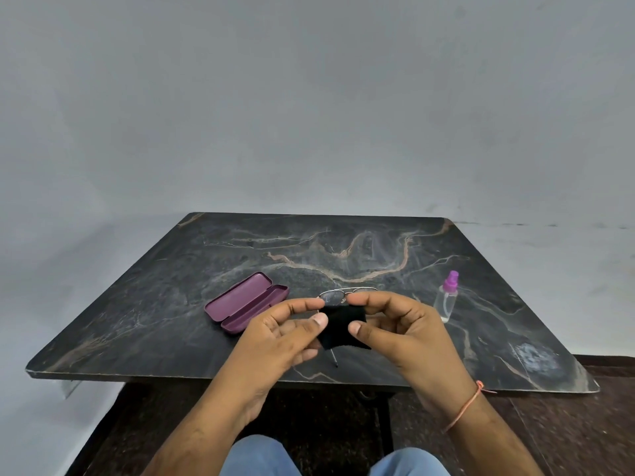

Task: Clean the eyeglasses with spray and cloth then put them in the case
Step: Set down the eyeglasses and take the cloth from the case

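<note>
I hold thin metal-framed eyeglasses [335,296] above the near middle of the dark marble table [171,304]. My left hand [285,334] pinches the left end of the frame between thumb and forefinger. My right hand [398,324] pinches a black cloth [343,326] against the right lens; the cloth hangs down and hides that lens. One temple tip [334,359] pokes out below the cloth. An open purple case [245,301] lies on the table to the left of my hands. A clear spray bottle [446,297] with a purple nozzle stands to the right.
The table's front edge runs just under my wrists, and my knees in blue trousers [261,456] show below it. A pale wall [309,97] rises behind the table. Dark flooring [567,424] lies to the right.
</note>
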`<state>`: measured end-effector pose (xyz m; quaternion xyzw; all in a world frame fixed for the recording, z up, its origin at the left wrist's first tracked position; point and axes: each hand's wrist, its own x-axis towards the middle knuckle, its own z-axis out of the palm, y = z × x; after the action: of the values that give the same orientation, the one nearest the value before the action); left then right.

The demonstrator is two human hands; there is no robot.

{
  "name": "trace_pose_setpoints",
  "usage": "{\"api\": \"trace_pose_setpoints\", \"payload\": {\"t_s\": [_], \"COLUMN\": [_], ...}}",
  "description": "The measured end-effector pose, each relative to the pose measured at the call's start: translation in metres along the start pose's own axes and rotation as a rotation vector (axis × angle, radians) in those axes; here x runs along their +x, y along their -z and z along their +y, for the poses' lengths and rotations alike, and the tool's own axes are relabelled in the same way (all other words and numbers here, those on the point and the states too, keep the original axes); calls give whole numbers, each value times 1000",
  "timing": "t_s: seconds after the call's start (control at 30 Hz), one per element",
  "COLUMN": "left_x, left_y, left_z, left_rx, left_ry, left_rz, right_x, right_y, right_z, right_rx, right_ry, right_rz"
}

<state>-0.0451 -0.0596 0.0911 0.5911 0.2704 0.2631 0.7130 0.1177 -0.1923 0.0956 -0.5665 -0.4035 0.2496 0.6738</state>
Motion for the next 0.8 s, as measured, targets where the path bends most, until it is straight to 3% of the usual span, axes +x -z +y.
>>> {"api": "trace_pose_setpoints", "payload": {"t_s": [0.1, 0.23, 0.37, 0.43, 0.63, 0.73, 0.8], "left_x": [0, 0, 1, 2, 7, 11, 12], "left_y": [-3, -2, 3, 6, 10, 10, 9], "left_z": [-1, 2, 6, 5, 2, -1, -2], "left_rx": [-60, 76, 338, 563, 840, 775, 578], "left_ry": [-44, -160, -258, -366, -573, -521, -383], "left_rz": [-13, 30, 17, 63, 114, 75, 12], "right_x": [-1, 0, -3, -2, 0, 0, 0], "right_y": [2, 3, 5, 6, 8, 9, 9], "right_z": [0, -1, -6, -8, -6, -4, -5], "right_rx": [11, -140, -508, -569, -451, -339, -250], "right_ry": [-26, -26, 40, 77, 29, -22, -43], "right_rz": [19, 51, 72, 51, -78, -92, -65]}}
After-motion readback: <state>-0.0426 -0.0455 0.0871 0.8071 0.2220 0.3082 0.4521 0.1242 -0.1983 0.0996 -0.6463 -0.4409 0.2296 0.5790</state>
